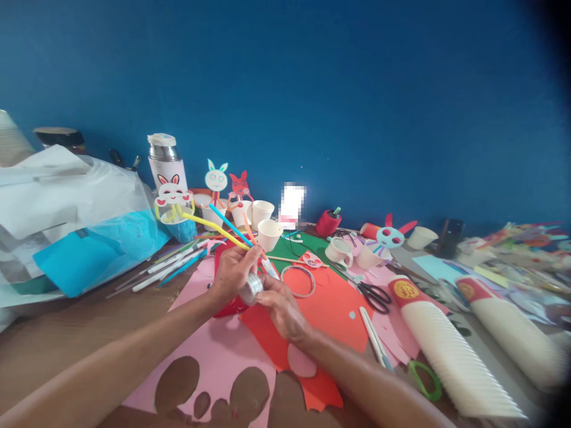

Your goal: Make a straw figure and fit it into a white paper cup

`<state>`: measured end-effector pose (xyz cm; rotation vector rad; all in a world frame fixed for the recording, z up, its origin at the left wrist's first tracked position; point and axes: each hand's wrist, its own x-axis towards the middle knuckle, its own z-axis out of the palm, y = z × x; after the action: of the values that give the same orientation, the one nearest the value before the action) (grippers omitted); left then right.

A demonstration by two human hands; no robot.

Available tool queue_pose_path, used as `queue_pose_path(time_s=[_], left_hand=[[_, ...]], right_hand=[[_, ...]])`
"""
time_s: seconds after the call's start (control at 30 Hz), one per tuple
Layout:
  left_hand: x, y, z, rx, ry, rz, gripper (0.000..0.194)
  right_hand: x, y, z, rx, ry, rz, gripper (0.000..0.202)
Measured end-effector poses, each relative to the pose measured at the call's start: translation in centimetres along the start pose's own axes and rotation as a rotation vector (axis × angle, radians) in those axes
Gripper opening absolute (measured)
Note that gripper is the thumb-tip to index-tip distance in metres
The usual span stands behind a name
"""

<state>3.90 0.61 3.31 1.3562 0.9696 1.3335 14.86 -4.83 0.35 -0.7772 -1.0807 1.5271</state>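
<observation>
My left hand (234, 272) is closed around a few drinking straws: a yellow straw (207, 222), a blue straw (228, 223) and an orange straw (248, 229) stick out above its fingers. Just below, a shiny roll of clear tape (252, 288) sits between both hands. The fingers of my right hand (283, 309) are closed on the roll's lower right side. Sheets of pink paper (200, 333) and orange paper (330, 309) lie beneath the hands. A white paper cup (269, 236) stands just beyond the straws.
Cups with paper animal faces, like the white rabbit (216, 178), line the wall. Black-handled scissors (375, 297), a cutter knife (373, 336), a tape ring (298, 281) and a cup stack (450, 351) lie right. Pens (173, 268) and a plastic bag (102, 184) are left.
</observation>
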Motion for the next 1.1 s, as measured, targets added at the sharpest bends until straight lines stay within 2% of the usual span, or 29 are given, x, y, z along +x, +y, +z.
queue_pose_path(time_s=[0.17, 0.47, 0.77, 0.9, 1.1], left_hand=[[-0.32, 0.73, 0.38, -0.004, -0.003, -0.003, 0.038], [-0.13, -0.10, -0.05, 0.029, -0.048, 0.011, 0.039], [-0.11, 0.39, 0.00, -0.017, -0.019, -0.010, 0.040], [0.07, 0.06, -0.30, -0.050, -0.045, -0.008, 0.036], [-0.03, -0.10, -0.22, 0.000, -0.048, 0.006, 0.039]], right_hand=[[-0.10, -0.12, 0.01, -0.016, -0.013, -0.005, 0.012], [-0.10, 0.21, -0.23, -0.024, -0.028, -0.029, 0.017], [-0.15, 0.10, 0.04, -0.033, -0.015, -0.010, 0.024], [-0.11, -0.02, -0.07, 0.023, -0.069, -0.019, 0.020], [-0.15, -0.59, 0.44, -0.037, -0.004, -0.002, 0.012]])
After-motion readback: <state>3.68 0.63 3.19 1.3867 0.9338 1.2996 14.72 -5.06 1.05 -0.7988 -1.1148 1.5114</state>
